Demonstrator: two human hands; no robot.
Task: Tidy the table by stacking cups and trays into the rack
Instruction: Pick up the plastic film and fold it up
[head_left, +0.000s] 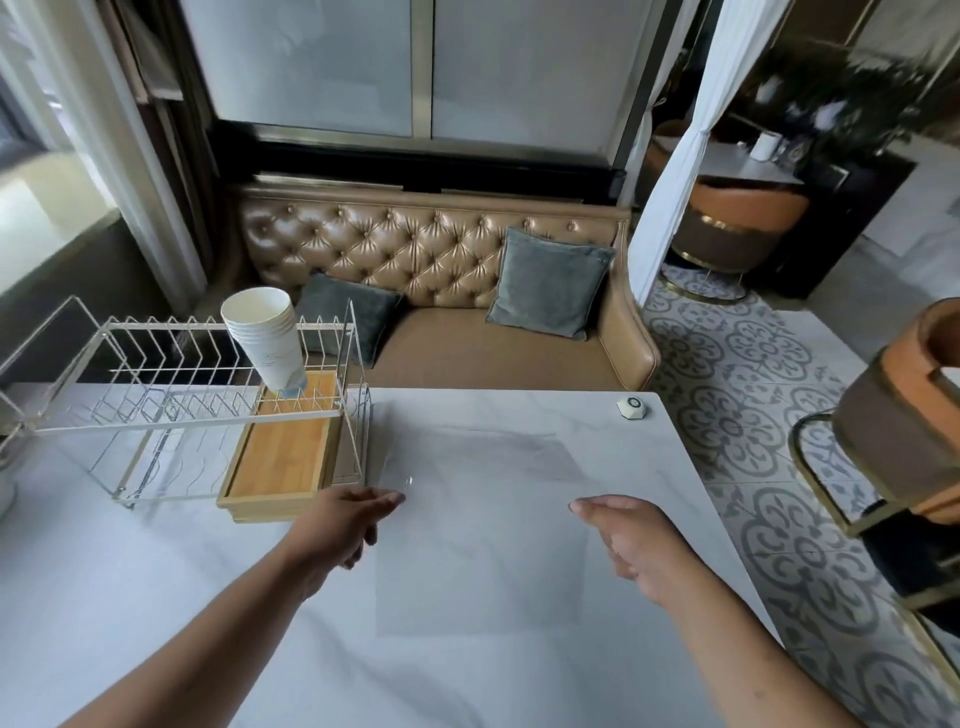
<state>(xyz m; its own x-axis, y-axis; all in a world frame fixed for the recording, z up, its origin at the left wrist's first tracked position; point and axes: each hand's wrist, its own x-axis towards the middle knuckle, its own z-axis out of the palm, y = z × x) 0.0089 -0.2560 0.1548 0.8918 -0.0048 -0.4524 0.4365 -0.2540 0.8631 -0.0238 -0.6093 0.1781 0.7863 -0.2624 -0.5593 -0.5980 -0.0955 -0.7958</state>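
Note:
A white wire rack (171, 415) stands on the left of the marble table (156, 597). A tilted stack of white paper cups (267, 338) sits on its upper tier. Stacked wooden trays (283, 462) lie in its lower tier, at the right end. Just right of the rack, a nearly invisible clear tray (483, 467) hovers over the table between my hands. My left hand (343, 525) grips its left edge, thumb on top and fingers curled beneath. My right hand (628, 535) holds its right edge, thumb pointing inward.
A small white hexagonal call button (632, 408) lies near the table's far right corner. A tufted tan sofa (441, 260) with grey cushions runs behind the table. An orange and brown chair (904, 426) stands on the patterned floor at the right.

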